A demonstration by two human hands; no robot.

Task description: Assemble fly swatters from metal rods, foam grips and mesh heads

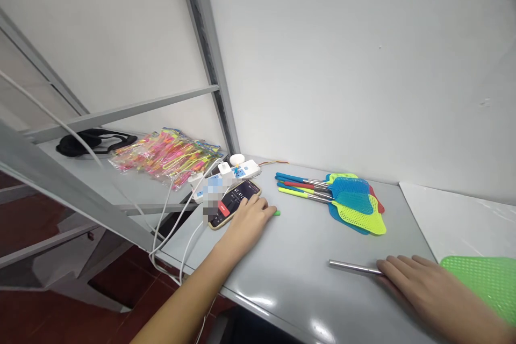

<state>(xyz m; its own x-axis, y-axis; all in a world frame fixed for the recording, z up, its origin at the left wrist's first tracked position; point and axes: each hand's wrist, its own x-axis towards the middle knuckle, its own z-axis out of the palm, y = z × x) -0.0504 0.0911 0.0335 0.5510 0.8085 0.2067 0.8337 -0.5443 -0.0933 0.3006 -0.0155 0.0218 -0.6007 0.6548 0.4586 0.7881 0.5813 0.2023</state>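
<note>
My left hand (248,226) rests on the grey table beside the phone, fingers curled over a slim green handle (277,213); only its end shows past the fingertips. At the lower right, my right hand (419,285) is closed round a fly swatter's bare metal rod (355,267), which points left with no grip on its end. A green mesh swatter head (484,285) lies on the far side of that hand; the join is hidden. Beyond both hands sits a pile of fly swatters (350,201) in blue, yellow and red, handles pointing left.
A phone (236,204) with a lit timer lies by power strips (213,187) and white cables (187,250). On the left shelf are bagged colourful items (165,156) and a black strap-like object (97,142). A metal rack post (209,54) stands against the wall.
</note>
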